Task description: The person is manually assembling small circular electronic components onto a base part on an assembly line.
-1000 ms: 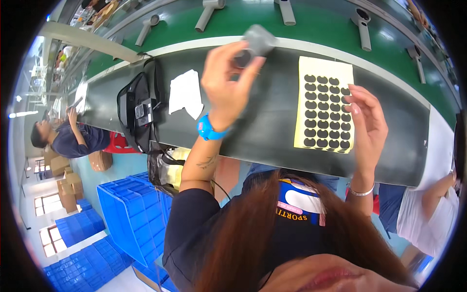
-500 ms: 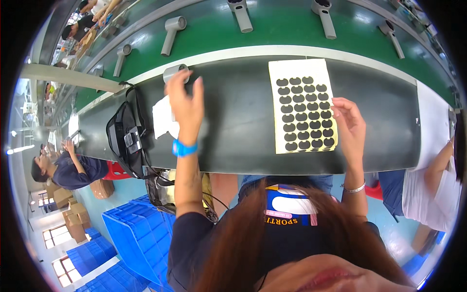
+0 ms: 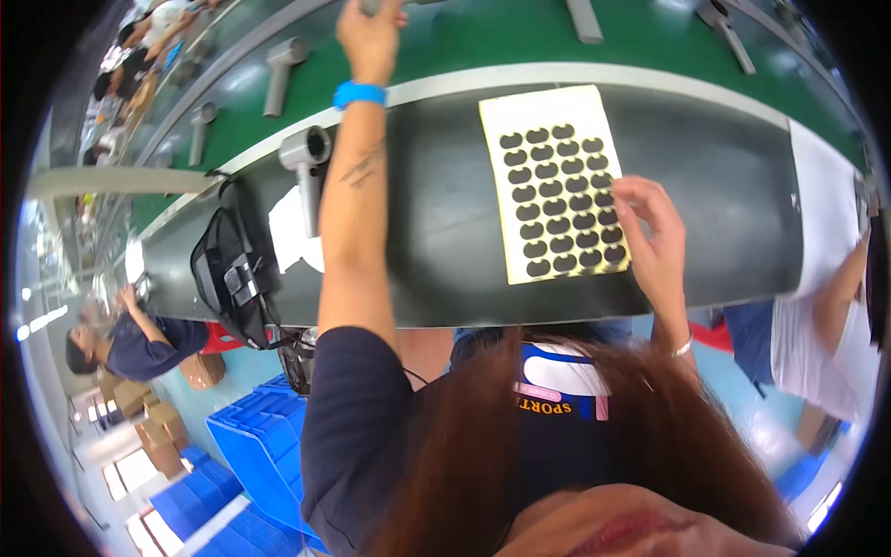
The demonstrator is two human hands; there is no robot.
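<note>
My left hand (image 3: 369, 39) is stretched out over the green conveyor at the top edge, its fingers closed around a grey hair dryer (image 3: 427, 2) that the frame mostly cuts off. On the dark bench lies a pale yellow sheet (image 3: 538, 110) with rows of black notched oval stickers (image 3: 553, 187). At the sheet's right edge is my right hand (image 3: 657, 227), thumb and fingertips pressed together; whatever they pinch is too small to make out. Another grey hair dryer (image 3: 306, 172) lies left of my left forearm, its round end facing up and its handle partly over white papers (image 3: 290, 232).
More grey hair dryers (image 3: 280, 79) lie along the green conveyor (image 3: 445, 42) beyond the bench's white rim. A black bag (image 3: 232, 265) sits at the bench's left. Blue crates (image 3: 264, 427) stand on the floor at lower left. Co-workers sit on both sides.
My left hand has moved from the hair dryer on the bench out to the conveyor and closed on another. The bench one now lies with its handle toward me. My right hand stays by the sheet.
</note>
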